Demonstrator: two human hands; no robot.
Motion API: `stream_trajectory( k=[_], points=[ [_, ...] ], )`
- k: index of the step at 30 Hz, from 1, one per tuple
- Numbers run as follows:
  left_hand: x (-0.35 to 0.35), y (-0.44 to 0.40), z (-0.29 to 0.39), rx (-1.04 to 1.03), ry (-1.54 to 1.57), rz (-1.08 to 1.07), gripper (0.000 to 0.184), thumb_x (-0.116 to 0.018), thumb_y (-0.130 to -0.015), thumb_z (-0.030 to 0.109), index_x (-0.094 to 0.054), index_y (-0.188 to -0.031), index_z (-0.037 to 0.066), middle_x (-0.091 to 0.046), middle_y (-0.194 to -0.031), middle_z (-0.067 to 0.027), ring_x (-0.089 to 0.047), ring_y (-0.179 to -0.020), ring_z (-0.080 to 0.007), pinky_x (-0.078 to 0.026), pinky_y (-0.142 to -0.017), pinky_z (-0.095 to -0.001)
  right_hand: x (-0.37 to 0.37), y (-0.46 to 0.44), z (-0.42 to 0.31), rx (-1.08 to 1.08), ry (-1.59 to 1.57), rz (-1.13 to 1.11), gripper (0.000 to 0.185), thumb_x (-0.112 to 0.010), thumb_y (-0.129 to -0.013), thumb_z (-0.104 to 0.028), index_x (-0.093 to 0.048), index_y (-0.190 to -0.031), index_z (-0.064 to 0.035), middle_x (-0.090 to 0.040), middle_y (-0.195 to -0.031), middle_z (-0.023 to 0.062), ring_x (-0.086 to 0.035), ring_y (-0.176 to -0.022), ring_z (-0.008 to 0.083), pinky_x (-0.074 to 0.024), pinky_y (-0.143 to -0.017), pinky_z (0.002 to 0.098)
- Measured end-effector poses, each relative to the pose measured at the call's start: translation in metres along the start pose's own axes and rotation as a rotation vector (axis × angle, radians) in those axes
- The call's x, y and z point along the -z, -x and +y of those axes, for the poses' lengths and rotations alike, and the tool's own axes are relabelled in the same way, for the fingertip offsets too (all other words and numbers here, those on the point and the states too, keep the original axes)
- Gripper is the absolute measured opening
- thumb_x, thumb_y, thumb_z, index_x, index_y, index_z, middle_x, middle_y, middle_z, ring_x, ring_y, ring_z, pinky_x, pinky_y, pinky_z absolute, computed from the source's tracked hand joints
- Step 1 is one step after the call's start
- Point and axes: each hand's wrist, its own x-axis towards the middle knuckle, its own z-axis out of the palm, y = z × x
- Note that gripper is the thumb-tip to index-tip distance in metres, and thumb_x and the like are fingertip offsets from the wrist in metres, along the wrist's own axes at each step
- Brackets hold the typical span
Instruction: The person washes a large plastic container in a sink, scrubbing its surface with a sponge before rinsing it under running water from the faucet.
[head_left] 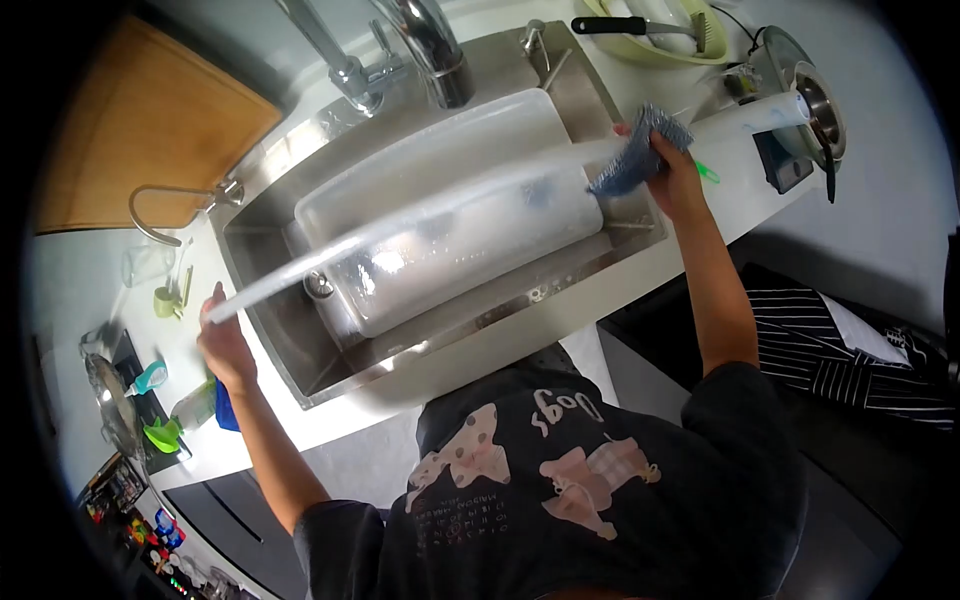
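Note:
A long, narrow white translucent strip [400, 222] slants across above the sink, its lower left end in my left hand [226, 348]. My left fingers are closed around that end. Over on the right, my right hand [676, 178] is closed on a grey-blue cloth [640, 155], which lies against the strip. The strip appears to continue past the cloth toward the right counter. Underneath, a large wet translucent plastic bin [470, 262] lies in the steel sink [300, 375]; the strip hides part of it.
Chrome faucets [425, 45] rise behind the sink. A pale green basin [690, 45] with a black-handled brush [615, 26] stands at the back right. Near it are a phone-like dark object [783, 165] and a metal bowl [822, 110]. A wooden board [150, 125] leans at the left.

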Motion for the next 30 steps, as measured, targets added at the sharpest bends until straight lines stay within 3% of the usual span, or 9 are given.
stream_trajectory(
  k=[2,8,10,11,16,22,24,28,30],
  points=[
    [-0.003,0.028,-0.002,0.011,0.316,-0.055,0.049,-0.035,-0.088,0.036,-0.047,-0.12,0.001,-0.038,-0.132,-0.02,-0.031,-0.125,-0.0289,-0.02,-0.106,-0.0402,0.022,0.012,0.023,-0.049,0.004,0.012,0.033,-0.052,-0.083,-0.008,-0.047,-0.114,0.003,-0.054,-0.115,0.0162,-0.051,-0.106,0.0239,-0.0394,-0.092,0.0323],
    [0.014,0.061,-0.059,0.412,0.188,0.184,0.045,-0.041,-0.089,0.014,-0.033,-0.129,-0.005,-0.047,-0.122,-0.0129,-0.044,-0.113,-0.0245,-0.032,-0.098,-0.0329,0.045,0.04,0.083,-0.143,0.597,0.039,0.031,-0.063,-0.078,-0.009,-0.058,-0.107,0.0001,-0.06,-0.097,0.0058,-0.055,-0.088,0.0111,-0.0437,-0.079,0.0242],
    [0.011,0.062,-0.068,0.552,-0.086,0.12,0.048,-0.044,-0.087,0.01,-0.029,-0.13,-0.007,-0.046,-0.123,-0.0126,-0.044,-0.113,-0.0226,-0.033,-0.096,-0.0301,0.05,0.036,0.092,-0.105,0.661,-0.032,0.034,-0.062,-0.079,-0.013,-0.056,-0.11,-0.0004,-0.059,-0.095,0.0046,-0.054,-0.086,0.0103,-0.0429,-0.077,0.0232],
    [0.007,0.063,-0.075,0.619,-0.166,0.144,0.039,-0.048,-0.086,0.01,-0.041,-0.122,-0.003,-0.054,-0.106,-0.0094,-0.053,-0.096,-0.0176,-0.042,-0.082,-0.0267,0.052,0.034,0.092,-0.21,0.753,-0.085,0.035,-0.062,-0.08,-0.017,-0.056,-0.11,-0.0008,-0.06,-0.096,0.006,-0.055,-0.087,0.0117,-0.043,-0.077,0.0241],
    [0.019,0.064,-0.122,0.669,-0.537,0.055,0.021,-0.054,-0.085,0.025,-0.052,-0.092,0.006,-0.047,-0.062,0.0011,-0.047,-0.055,-0.0083,-0.04,-0.049,-0.0231,0.023,0.018,0.065,-0.479,1.358,-0.285,0.048,-0.061,-0.08,-0.037,-0.056,-0.109,0.0005,-0.061,-0.093,0.0137,-0.058,-0.084,0.0181,-0.0448,-0.075,0.0297],
    [0.006,0.077,-0.147,0.573,-0.911,0.253,0.052,-0.053,-0.086,0.035,-0.042,-0.121,-0.002,-0.051,-0.057,-0.0032,-0.049,-0.047,-0.0112,-0.039,-0.042,-0.0228,-0.029,-0.011,0.052,-0.365,1.193,-0.379,0.027,-0.062,-0.079,-0.015,-0.059,-0.102,-0.0015,-0.063,-0.091,0.0131,-0.06,-0.085,0.0246,-0.0463,-0.074,0.0315],
    [0.007,0.075,-0.149,0.582,-0.953,0.195,0.067,-0.053,-0.085,0.039,-0.029,-0.131,-0.004,-0.053,-0.056,-0.0054,-0.052,-0.045,-0.0124,-0.04,-0.04,-0.0241,-0.016,-0.022,0.091,0.141,1.687,-0.856,0.02,-0.061,-0.075,-0.008,-0.06,-0.094,-0.0047,-0.062,-0.088,0.0118,-0.059,-0.086,0.0284,-0.0464,-0.073,0.0362],
    [0.005,0.071,-0.149,0.692,-0.934,0.14,0.069,-0.052,-0.085,0.042,-0.029,-0.13,-0.005,-0.054,-0.057,-0.0068,-0.054,-0.045,-0.0133,-0.041,-0.039,-0.0243,0.025,-0.026,0.172,0.073,1.862,-1.02,0.019,-0.057,-0.072,-0.002,-0.061,-0.09,-0.0074,-0.061,-0.087,0.0127,-0.057,-0.087,0.0318,-0.0455,-0.073,0.0406],
    [-0.004,0.073,-0.151,0.755,-0.92,0.123,0.07,-0.051,-0.085,0.044,-0.029,-0.131,-0.003,-0.056,-0.058,-0.0082,-0.054,-0.045,-0.0142,-0.042,-0.039,-0.0249,0.037,-0.027,0.207,-0.257,2.036,-1.049,0.02,-0.055,-0.073,-0.001,-0.062,-0.09,-0.008,-0.061,-0.09,0.0137,-0.058,-0.088,0.0318,-0.0453,-0.074,0.0414]
  ],
)
